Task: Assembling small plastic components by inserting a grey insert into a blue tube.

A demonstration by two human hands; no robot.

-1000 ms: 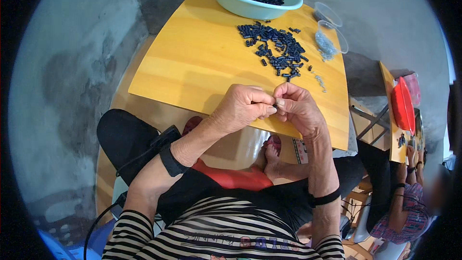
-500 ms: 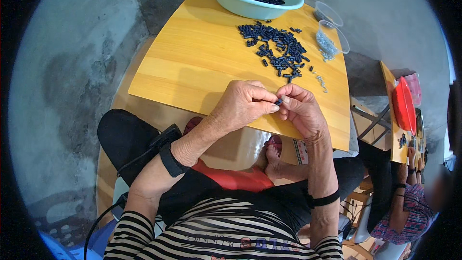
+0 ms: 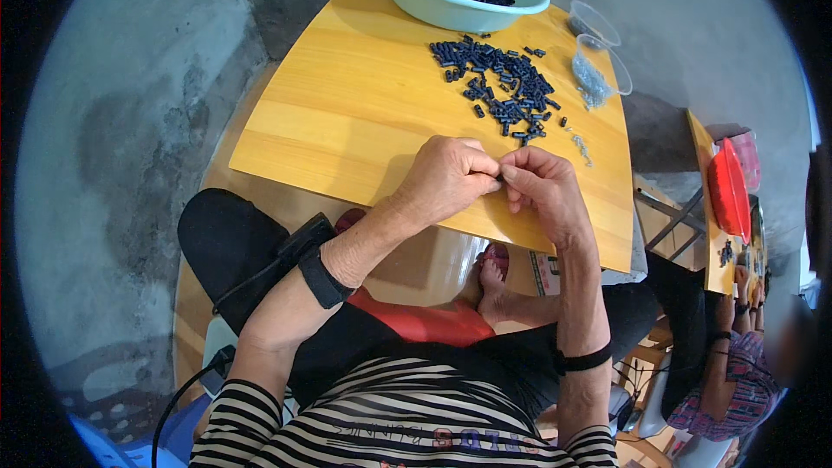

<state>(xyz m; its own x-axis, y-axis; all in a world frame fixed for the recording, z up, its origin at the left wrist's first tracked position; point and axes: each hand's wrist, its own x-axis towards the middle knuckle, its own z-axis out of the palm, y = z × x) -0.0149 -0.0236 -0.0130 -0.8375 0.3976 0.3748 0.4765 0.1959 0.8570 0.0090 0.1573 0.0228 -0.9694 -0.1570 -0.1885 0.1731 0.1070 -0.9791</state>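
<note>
My left hand (image 3: 444, 178) and my right hand (image 3: 548, 194) meet above the table's near edge, thumbs and forefingers pinched together. Between the fingertips shows a bit of a small black piece (image 3: 500, 178), mostly covered by them. Beyond the hands lies a loose pile of short black cylindrical pieces (image 3: 511, 91) on the yellow wooden table (image 3: 329, 113). A few tiny silvery parts (image 3: 581, 149) are scattered to the right of the pile.
A pale turquoise basin (image 3: 459, 16) heaped with the same black pieces stands at the far edge. Two clear plastic tubs (image 3: 617, 74) with small parts sit at the far right. Farther right, another person (image 3: 732, 381) works at a table with a red basin (image 3: 728, 191).
Both hands have shifted slightly upward, and the black piece between the fingertips is more covered now. The pile and the tubs look unchanged.
</note>
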